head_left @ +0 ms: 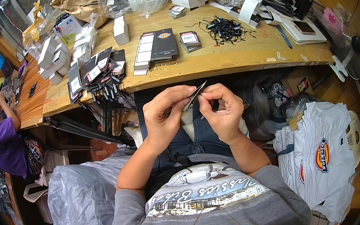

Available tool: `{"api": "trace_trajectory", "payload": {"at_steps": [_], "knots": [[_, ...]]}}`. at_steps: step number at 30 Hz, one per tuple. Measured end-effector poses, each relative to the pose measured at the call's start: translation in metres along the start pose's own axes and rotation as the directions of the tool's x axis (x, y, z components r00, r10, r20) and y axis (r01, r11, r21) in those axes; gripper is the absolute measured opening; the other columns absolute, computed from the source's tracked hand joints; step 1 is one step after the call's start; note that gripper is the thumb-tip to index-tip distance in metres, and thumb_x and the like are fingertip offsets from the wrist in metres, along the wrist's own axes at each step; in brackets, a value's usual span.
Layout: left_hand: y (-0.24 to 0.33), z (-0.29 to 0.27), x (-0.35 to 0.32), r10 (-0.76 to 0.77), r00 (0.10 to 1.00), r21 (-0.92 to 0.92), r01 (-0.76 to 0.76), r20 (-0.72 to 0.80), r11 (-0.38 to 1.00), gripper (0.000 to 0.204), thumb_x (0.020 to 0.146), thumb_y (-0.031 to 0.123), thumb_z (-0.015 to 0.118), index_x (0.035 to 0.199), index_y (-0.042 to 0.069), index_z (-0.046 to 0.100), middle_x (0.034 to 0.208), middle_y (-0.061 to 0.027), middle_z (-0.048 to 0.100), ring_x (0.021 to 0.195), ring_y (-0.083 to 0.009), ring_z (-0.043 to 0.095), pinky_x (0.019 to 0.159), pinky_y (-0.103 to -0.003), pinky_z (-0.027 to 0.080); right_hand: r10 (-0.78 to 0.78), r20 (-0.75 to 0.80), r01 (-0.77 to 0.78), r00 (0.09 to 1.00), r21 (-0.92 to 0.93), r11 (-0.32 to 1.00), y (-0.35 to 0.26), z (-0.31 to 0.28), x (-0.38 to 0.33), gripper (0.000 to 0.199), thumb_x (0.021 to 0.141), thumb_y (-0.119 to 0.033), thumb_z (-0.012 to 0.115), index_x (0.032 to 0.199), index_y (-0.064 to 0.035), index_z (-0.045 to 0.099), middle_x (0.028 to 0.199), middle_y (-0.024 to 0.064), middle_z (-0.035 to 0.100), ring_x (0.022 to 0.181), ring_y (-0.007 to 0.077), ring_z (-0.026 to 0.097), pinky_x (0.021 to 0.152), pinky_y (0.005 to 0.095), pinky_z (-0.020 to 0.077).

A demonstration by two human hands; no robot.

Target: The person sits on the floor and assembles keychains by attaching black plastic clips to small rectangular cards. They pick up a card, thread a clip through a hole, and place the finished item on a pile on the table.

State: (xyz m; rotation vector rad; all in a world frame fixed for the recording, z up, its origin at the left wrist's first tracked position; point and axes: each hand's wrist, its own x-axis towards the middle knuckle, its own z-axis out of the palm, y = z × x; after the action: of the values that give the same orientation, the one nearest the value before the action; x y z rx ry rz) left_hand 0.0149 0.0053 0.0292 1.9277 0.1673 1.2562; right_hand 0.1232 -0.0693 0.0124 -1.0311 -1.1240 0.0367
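In front of my lap, my left hand [164, 112] grips thin hang tags [195, 94], seen nearly edge-on. My right hand [223, 110] is closed in a pinch against their right side; whatever lies between its fingertips is too small to make out. On the table beyond are a stack of white label cards [144, 49], black hang tags [165, 44] and a small pile of labelled cards [189, 40]. To their right lies a tangle of black tag strings [225, 29]. Strung black tags [101, 67] are heaped at the table's left front edge, cords hanging over.
Small white boxes [54, 56] stand at the left, another white box [120, 30] farther in. A phone [303, 27] rests at the right. Folded white T-shirts [315, 154] are piled right of me, a large plastic bag [79, 206] left. A person in purple [2, 143] sits far left.
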Motion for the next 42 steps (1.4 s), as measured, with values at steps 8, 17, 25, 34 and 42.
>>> {"api": "trace_trajectory", "payload": {"at_steps": [8,17,25,34,42], "knots": [[0.009,-0.004,0.000,0.147,0.985,0.221,-0.163,0.086,0.962,0.027,0.061,-0.014,0.052,0.085,-0.002,0.057,0.079,-0.0129,0.058,0.071,-0.0217,0.059,0.059,-0.024,0.047,-0.221,-0.032,0.210,0.975,-0.203,0.956,0.003,0.001,-0.003,0.017,0.060,0.008,0.061,0.070,0.0003,0.050,0.066,0.0097,0.053,0.053,0.0180,0.051,0.048,0.0234,0.0410],[0.001,-0.004,-0.001,0.346,0.929,0.275,-0.369,0.129,0.888,0.033,0.053,-0.009,0.052,0.085,-0.002,0.058,0.074,-0.0120,0.055,0.072,-0.0250,0.058,0.060,-0.028,0.048,-0.447,0.141,0.468,0.884,-0.283,0.837,0.007,-0.005,0.004,0.024,0.057,0.012,0.060,0.075,0.0006,0.047,0.068,0.0132,0.054,0.054,0.0238,0.053,0.050,0.0264,0.0427],[0.015,-0.006,0.006,0.454,0.842,0.443,-0.539,0.291,0.716,0.033,0.052,0.000,0.057,0.085,0.000,0.060,0.073,-0.0113,0.054,0.071,-0.0247,0.056,0.055,-0.029,0.048,0.196,0.247,-0.299,0.949,0.510,0.806,0.011,-0.007,-0.002,0.012,0.068,0.006,0.056,0.070,-0.0009,0.048,0.074,0.0042,0.053,0.065,0.0069,0.049,0.055,0.0187,0.0402],[0.009,-0.013,0.002,-0.279,0.949,-0.275,0.310,0.148,0.910,0.014,0.067,-0.002,0.059,0.081,-0.003,0.057,0.081,-0.0075,0.053,0.071,-0.0134,0.052,0.062,-0.024,0.043,0.032,0.288,-0.108,0.957,0.252,0.962,0.002,-0.010,0.004,0.013,0.064,0.008,0.059,0.070,0.0013,0.050,0.068,0.0069,0.053,0.061,0.0120,0.051,0.054,0.0208,0.0401],[-0.003,-0.013,0.002,-0.358,0.899,-0.421,0.435,0.252,0.796,0.009,0.068,0.001,0.061,0.075,-0.003,0.057,0.081,-0.0056,0.050,0.072,-0.0091,0.047,0.064,-0.021,0.039,0.075,0.343,-0.140,0.936,0.169,0.976,-0.002,-0.012,0.007,0.011,0.065,0.003,0.061,0.069,0.0019,0.050,0.065,0.0069,0.053,0.057,0.0120,0.051,0.052,0.0212,0.0399]]}}
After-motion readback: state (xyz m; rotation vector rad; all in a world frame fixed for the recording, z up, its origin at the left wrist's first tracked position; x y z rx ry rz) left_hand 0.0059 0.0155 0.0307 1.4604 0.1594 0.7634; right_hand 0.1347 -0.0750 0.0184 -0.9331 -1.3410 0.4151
